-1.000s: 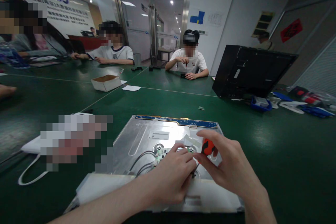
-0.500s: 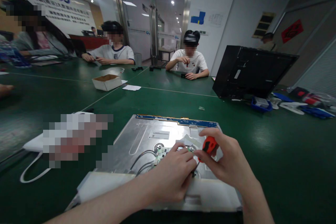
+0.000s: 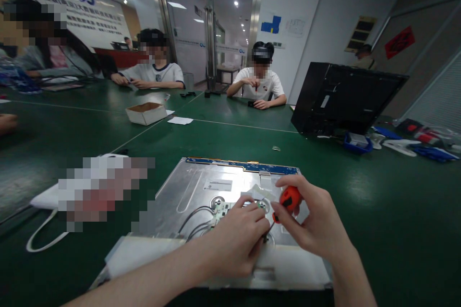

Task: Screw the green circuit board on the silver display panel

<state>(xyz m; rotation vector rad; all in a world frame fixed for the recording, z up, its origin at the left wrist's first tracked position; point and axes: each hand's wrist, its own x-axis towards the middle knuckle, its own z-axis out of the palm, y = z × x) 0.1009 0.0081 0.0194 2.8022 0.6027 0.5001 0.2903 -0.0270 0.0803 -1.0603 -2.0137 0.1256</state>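
My right hand (image 3: 311,216) grips a screwdriver by its red and black handle (image 3: 291,197), between thumb and fingers. Its shaft slants down to the left, toward the fingertips of my left hand (image 3: 241,232). Those fingers are curled and closed low over a small green circuit board (image 3: 222,209); what they pinch, if anything, is hidden. The board is on the silvery metal back of a flat display panel (image 3: 190,184), with dark cables running off its left side. A blue circuit strip (image 3: 230,163) lines the panel's far edge, and whitish sheet material (image 3: 144,254) covers the near edge.
A white device with a looped cable (image 3: 45,199), partly blurred out, lies left of the panel. An open carton (image 3: 147,114) stands farther back. At right are a black monitor housing (image 3: 345,100) and a blue tray (image 3: 358,143). Several people sit across the green table (image 3: 378,201).
The screwdriver handle has turned in my right hand, and the right fingers have shifted slightly to the right. My left hand stays in place on the board.
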